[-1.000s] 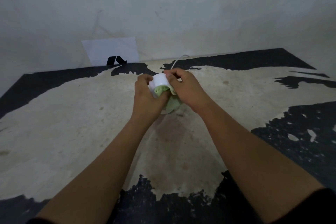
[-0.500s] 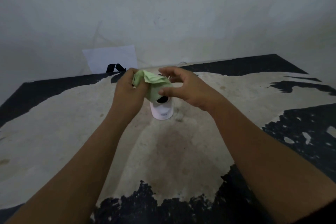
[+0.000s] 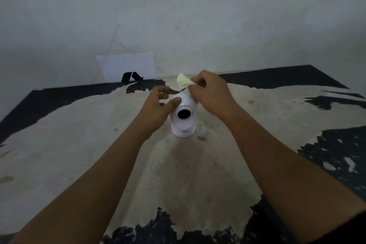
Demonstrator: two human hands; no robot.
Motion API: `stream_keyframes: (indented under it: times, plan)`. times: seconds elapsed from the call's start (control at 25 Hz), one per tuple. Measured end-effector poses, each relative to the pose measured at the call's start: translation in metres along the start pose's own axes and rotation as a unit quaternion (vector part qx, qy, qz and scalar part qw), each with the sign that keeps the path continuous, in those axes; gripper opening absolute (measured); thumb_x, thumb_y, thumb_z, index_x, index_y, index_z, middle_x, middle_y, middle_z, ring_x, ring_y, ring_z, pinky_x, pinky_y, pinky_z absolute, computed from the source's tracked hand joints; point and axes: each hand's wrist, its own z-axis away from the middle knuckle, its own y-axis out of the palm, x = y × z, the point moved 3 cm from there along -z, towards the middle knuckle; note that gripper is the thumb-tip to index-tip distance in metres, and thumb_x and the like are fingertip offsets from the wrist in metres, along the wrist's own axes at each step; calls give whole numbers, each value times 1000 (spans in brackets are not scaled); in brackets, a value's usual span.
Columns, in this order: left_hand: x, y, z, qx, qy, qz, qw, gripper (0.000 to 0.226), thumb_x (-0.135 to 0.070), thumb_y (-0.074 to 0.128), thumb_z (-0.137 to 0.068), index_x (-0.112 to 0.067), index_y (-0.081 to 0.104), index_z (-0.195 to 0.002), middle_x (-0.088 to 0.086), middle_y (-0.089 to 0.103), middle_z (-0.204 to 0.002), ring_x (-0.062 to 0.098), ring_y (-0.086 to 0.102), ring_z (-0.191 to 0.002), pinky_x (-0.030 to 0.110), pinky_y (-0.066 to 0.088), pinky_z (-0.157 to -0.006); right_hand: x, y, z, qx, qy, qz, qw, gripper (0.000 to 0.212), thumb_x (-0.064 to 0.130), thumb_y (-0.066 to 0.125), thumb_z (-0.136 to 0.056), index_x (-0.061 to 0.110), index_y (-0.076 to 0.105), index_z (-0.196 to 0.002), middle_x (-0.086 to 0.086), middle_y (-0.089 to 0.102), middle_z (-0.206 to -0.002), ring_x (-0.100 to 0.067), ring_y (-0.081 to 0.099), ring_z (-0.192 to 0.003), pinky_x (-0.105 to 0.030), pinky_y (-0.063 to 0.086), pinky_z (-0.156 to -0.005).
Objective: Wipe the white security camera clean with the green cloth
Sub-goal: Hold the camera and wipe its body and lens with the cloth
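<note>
The white security camera stands upright on the worn table top, its round black lens facing me. My left hand rests against the upper left of the camera's head, thumb on its top, fingers loosely curled. My right hand sits at the upper right behind the camera and pinches the pale green cloth, which sticks up from the fingers. The cloth is bunched and mostly hidden in the hand.
A white sheet of paper with a black mark leans against the wall at the back. The table's black coating is peeled, leaving dark patches at the edges. A grey wall rises right behind the table.
The camera was held up in both hands, then came to stand on the table. The cloth passed from covering the camera's head at my left hand to my right hand behind it.
</note>
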Motion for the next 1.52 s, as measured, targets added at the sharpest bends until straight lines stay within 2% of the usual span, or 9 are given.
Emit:
stream_keyframes:
  times: [0.24,0.36,0.44,0.64,0.8,0.92,1.2,1.36,1.52]
  plan:
    - [16,2,-4,3,-4,21,1000,49,-42,59,-85,-30,37,-128,-2,44,-128,16,53,-109,29,46,-88,0,30,11,118,-31,-107,987,23,34,46,-95,24,64,-105,4,66,-102,-10,62,-93,-33,50,-87]
    - [22,3,-7,2,-3,-3,1000,58,-46,57,-85,-30,33,-136,-4,40,-135,21,45,-125,38,40,-103,-15,43,10,162,104,-172,966,82,82,30,-74,21,65,-116,-5,67,-118,-19,63,-108,-43,46,-101]
    - [25,4,-9,11,-13,-1,1000,62,-51,56,-84,-35,30,-139,0,34,-147,24,42,-129,42,38,-105,-32,50,18,172,170,-184,953,114,97,20,-55,19,56,-130,-11,60,-132,-23,56,-121,-46,39,-108]
    - [31,5,-14,42,-16,-27,999,69,-56,52,-84,-37,22,-143,2,25,-156,28,35,-136,44,34,-108,-38,49,43,137,126,-230,955,103,88,14,-68,22,41,-142,-8,48,-146,-21,45,-134,-43,34,-113]
    - [26,6,-11,44,2,-7,999,70,-52,52,-86,-32,20,-146,2,25,-156,25,34,-138,44,31,-112,-11,38,21,129,75,-171,974,94,85,12,-74,25,55,-132,-2,56,-138,-17,52,-125,-44,37,-110]
    - [22,5,-8,52,14,-16,998,71,-52,50,-87,-35,15,-147,-2,21,-158,22,32,-140,40,31,-111,-9,39,10,156,112,-203,960,82,74,12,-85,21,67,-115,-6,69,-117,-19,64,-107,-43,46,-103]
    - [17,8,-5,50,32,-3,998,45,-41,46,-93,-34,39,-136,-4,37,-149,20,46,-126,25,37,-93,-44,35,35,184,151,-181,954,101,93,26,-60,22,61,-124,-7,66,-123,-22,61,-113,-46,46,-102]
    - [14,7,-2,46,52,8,998,40,-38,50,-92,-31,43,-132,-7,42,-135,18,49,-123,24,42,-93,-33,11,42,132,8,-90,987,46,36,61,-89,22,54,-132,0,64,-126,-17,63,-109,-35,52,-94]
    - [6,1,-2,36,66,-26,997,57,-37,56,-89,-35,31,-140,-13,34,-133,17,44,-129,35,38,-104,-8,-8,25,44,-30,-72,996,29,8,52,-91,19,67,-114,1,69,-111,-18,65,-93,-25,52,-79]
